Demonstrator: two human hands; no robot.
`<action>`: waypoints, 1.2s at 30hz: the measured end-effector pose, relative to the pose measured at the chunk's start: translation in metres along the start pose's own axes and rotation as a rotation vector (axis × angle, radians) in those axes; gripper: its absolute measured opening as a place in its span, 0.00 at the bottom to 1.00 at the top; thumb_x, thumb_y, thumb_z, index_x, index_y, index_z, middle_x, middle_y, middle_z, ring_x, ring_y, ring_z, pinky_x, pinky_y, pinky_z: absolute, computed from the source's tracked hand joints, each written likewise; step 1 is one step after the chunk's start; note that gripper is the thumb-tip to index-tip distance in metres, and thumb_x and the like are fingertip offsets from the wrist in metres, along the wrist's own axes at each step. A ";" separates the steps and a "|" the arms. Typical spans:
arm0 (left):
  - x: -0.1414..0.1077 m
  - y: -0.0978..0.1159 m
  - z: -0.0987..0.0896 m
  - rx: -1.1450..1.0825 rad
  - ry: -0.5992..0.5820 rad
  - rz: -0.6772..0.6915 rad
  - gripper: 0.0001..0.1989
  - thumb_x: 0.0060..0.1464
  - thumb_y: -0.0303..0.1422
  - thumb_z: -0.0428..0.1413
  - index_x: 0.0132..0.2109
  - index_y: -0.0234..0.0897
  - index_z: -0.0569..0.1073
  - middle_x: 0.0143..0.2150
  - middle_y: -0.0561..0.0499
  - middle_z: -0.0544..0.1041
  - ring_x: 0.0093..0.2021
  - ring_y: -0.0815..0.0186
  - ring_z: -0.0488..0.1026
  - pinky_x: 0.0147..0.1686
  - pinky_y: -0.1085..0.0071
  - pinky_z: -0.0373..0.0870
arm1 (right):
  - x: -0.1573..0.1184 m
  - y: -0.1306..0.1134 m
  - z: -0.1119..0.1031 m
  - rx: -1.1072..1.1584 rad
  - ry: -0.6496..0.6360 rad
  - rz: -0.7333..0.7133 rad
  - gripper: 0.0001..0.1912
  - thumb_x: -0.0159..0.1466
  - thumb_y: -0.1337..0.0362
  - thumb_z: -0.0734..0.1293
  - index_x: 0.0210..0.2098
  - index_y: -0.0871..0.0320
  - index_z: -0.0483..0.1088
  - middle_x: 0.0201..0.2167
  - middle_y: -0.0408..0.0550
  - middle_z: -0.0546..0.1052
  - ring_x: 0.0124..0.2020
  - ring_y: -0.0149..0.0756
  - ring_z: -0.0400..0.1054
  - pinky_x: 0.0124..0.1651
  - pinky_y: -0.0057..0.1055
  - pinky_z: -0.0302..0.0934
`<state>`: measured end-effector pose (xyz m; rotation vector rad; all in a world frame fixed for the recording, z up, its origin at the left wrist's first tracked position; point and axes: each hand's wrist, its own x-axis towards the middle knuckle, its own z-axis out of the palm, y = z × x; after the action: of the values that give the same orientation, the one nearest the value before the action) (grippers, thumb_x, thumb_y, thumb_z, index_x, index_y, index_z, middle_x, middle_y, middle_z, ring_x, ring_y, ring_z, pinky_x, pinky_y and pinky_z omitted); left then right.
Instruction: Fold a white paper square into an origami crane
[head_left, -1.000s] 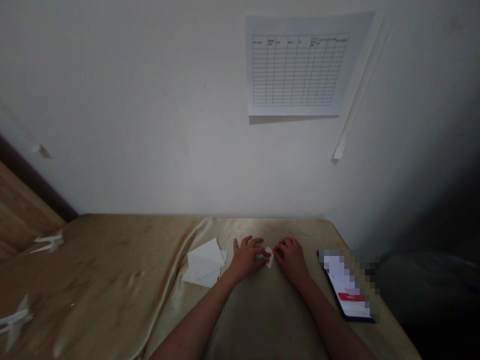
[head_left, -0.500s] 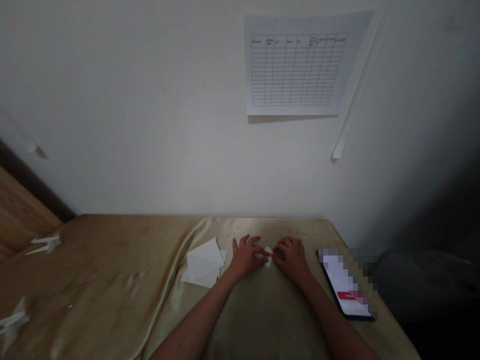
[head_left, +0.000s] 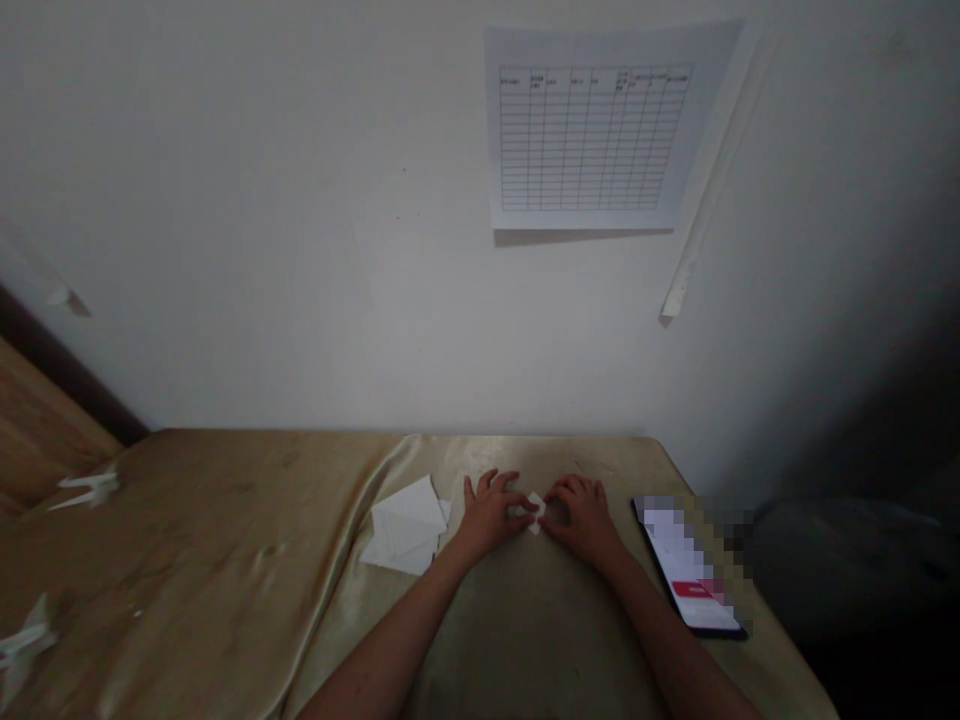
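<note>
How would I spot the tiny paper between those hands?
By the wall is a gold-clothed table; on it, find the left hand and right hand. Between them is the small white paper. It's far smaller than the overlapping white sheets to its left.

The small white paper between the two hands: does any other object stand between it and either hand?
Nothing visible does. The left hand and right hand are both at the small white paper; the larger white sheets lie off to the left, the phone off to the right.
</note>
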<state>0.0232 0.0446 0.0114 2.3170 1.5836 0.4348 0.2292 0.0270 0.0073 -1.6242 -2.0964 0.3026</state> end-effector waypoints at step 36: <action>-0.003 0.003 -0.004 0.019 -0.028 0.006 0.15 0.54 0.46 0.62 0.49 0.66 0.76 0.68 0.60 0.63 0.70 0.48 0.49 0.64 0.31 0.32 | 0.001 0.004 0.009 -0.006 0.030 0.011 0.09 0.66 0.57 0.63 0.42 0.48 0.75 0.48 0.47 0.74 0.55 0.44 0.62 0.65 0.54 0.42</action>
<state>0.0231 0.0415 0.0159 2.3320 1.5751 0.3884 0.2283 0.0304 -0.0017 -1.6342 -2.0687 0.2731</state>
